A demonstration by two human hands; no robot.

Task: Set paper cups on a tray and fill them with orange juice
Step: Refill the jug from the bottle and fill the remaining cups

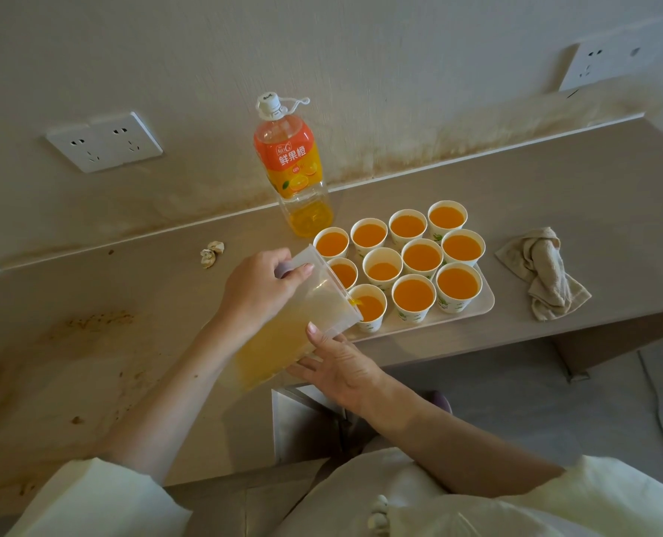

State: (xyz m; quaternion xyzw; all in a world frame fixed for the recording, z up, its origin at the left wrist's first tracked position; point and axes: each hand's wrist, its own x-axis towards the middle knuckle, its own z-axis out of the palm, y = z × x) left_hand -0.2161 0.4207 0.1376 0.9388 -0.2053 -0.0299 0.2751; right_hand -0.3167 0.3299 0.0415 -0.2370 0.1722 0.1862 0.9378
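The left hand (264, 290) curls round the handle at the top of a translucent plastic jug (291, 335) of orange juice and tips it rightward. The right hand (337, 368) lies spread beneath the jug with its fingers flat and its thumb pressed to the wall. That underhand support probably takes the weight, so the upper hand only has to set the tilt and keep the flow thin.

The jug's lip hangs just over the near-left white paper cup (370, 317), and a short orange stream (357, 302) drops inside its rim. This cup looks lower than its neighbours, so it appears to be among the last to fill.

Eleven cups show, packed in tight rows on a pale rectangular tray (487, 300). The jug may hide another. Standing them rim to rim lets the spout pass from one to the next with little travel, and the tray would catch any drips.

Behind the tray, against the wall, a clear plastic juice bottle (291, 164) with an orange label stands capped and nearly drained. On the counter (554, 180) to the right a crumpled beige cloth (547, 273) lies near the tray, handy for spills.
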